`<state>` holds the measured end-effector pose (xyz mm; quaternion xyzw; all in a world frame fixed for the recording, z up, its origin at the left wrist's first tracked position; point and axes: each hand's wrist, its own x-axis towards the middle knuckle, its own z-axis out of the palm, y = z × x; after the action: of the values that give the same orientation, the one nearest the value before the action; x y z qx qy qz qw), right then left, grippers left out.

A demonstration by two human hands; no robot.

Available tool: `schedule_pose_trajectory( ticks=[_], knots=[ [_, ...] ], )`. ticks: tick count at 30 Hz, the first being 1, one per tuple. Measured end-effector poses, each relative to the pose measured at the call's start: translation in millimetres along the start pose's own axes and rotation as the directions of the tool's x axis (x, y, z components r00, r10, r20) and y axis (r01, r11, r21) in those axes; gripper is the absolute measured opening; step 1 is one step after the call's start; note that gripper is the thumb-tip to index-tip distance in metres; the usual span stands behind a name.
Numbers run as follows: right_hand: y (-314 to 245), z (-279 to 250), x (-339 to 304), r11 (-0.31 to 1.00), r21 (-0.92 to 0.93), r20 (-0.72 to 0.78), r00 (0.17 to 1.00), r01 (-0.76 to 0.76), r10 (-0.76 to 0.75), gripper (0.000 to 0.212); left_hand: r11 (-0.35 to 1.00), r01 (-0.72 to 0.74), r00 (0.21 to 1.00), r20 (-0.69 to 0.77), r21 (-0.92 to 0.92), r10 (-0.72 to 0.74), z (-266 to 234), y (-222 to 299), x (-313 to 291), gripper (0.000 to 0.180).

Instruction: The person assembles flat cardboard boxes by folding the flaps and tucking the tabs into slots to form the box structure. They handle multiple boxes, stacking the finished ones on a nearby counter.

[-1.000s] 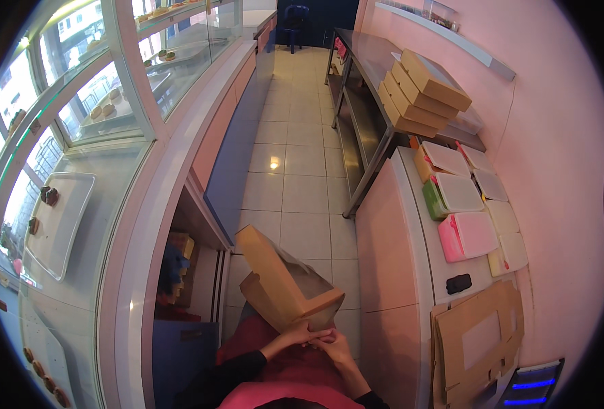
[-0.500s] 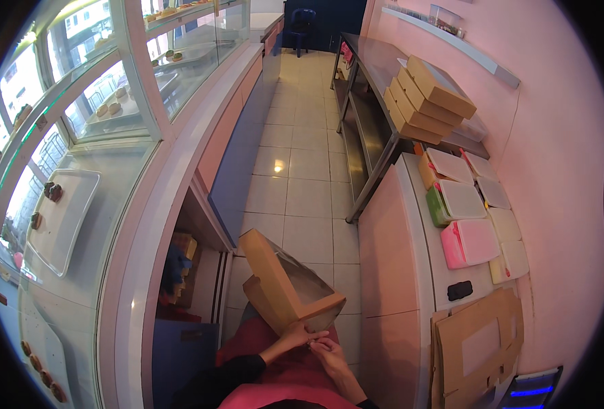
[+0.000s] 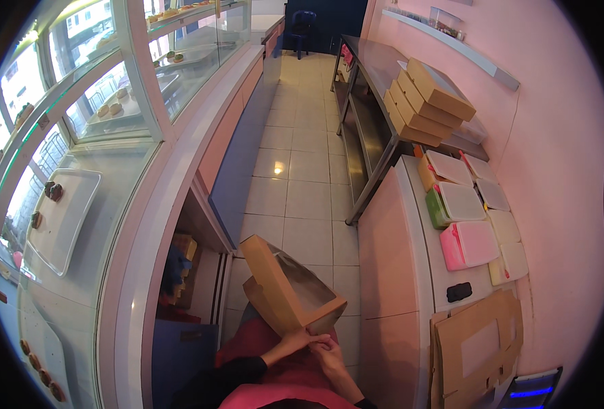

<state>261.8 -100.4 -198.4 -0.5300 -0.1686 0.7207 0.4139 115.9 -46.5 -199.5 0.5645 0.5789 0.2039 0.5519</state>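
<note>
A brown cardboard cake box [image 3: 279, 281] with a clear window in its lid tilts in front of my lap, its near corner toward me. My left hand [image 3: 293, 343] grips the box at that near corner, fingers pointing right. Close against its fingertips is my right hand [image 3: 327, 350], with its fingers curled together just below the corner. Whether the right fingers pinch a cardboard flap is hidden. Under both hands lies a dark pink apron [image 3: 278, 373].
At left stands a glass display case [image 3: 128, 160] with pastries on trays [image 3: 77, 221]. On the right, a counter [image 3: 411, 198] carries lidded plastic tubs [image 3: 469, 244], a small black object [image 3: 459, 292] and flat cardboard blanks [image 3: 475, 341]. Folded boxes [image 3: 424, 102] are stacked on a steel table [image 3: 373, 54].
The box's near side has turned slightly, and its near edge looks a little more upright. Both hands have stayed at the near corner with hardly any movement.
</note>
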Motion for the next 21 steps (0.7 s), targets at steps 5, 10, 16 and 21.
schedule_pose_trajectory(
  ticks=[5,10,16,21],
  knots=[
    [8.3,5.0,-4.2,0.998,-0.025,-0.002,0.999,0.052,-0.052,0.021,0.998,0.031,0.997,-0.066,0.057,-0.027,-6.5,8.1,-4.0,0.069],
    [-5.7,16.9,-15.7,0.991,-0.121,0.022,0.998,0.056,-0.054,0.01,0.99,0.057,0.998,-0.017,0.128,-0.055,-8.2,3.0,1.1,0.072],
    [3.1,1.1,0.9,0.939,-0.302,0.128,0.983,0.162,-0.129,0.018,0.99,0.088,0.977,0.185,0.107,-0.106,-21.4,3.0,2.6,0.071],
    [11.9,3.6,11.0,0.81,-0.488,0.105,0.943,0.326,-0.316,0.033,0.99,0.02,0.907,0.42,-0.143,0.042,-41.4,-26.3,5.2,0.053]
  ],
)
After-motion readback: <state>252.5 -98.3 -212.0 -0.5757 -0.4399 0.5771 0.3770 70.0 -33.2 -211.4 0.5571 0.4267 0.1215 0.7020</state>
